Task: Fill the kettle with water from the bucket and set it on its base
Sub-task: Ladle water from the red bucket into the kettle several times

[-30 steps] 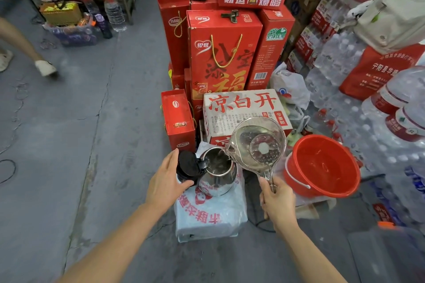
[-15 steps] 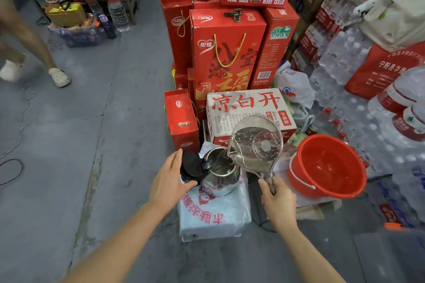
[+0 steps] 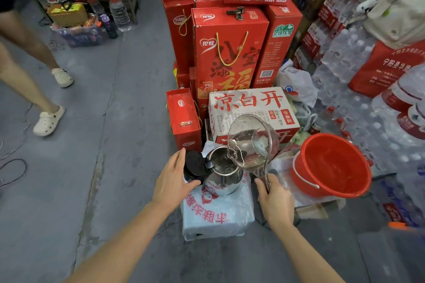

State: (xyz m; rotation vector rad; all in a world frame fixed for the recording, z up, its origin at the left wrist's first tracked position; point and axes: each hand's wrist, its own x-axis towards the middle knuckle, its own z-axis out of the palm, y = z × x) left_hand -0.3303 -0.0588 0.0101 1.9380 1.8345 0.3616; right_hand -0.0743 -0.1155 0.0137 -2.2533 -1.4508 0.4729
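A steel kettle (image 3: 222,179) stands on a white wrapped pack (image 3: 216,213), its black lid (image 3: 194,165) flipped open to the left. My left hand (image 3: 172,181) rests against the lid and the kettle's handle side. My right hand (image 3: 274,202) grips the handle of a clear plastic ladle (image 3: 251,142), tilted over the kettle's mouth so that its water runs in. A red bucket (image 3: 331,165) with a white handle stands just right of the kettle, water in its bottom. I cannot see the kettle's base.
Red gift boxes (image 3: 230,53) and a white carton (image 3: 250,110) rise right behind the kettle. Packs of bottled water (image 3: 358,64) fill the right side. A person in white clogs (image 3: 49,119) walks on the grey floor at left. Cables (image 3: 11,167) lie at the far left.
The ladle has tipped further over the kettle's mouth and more water has run in. The person at left has stepped nearer. My left hand has stayed at the lid.
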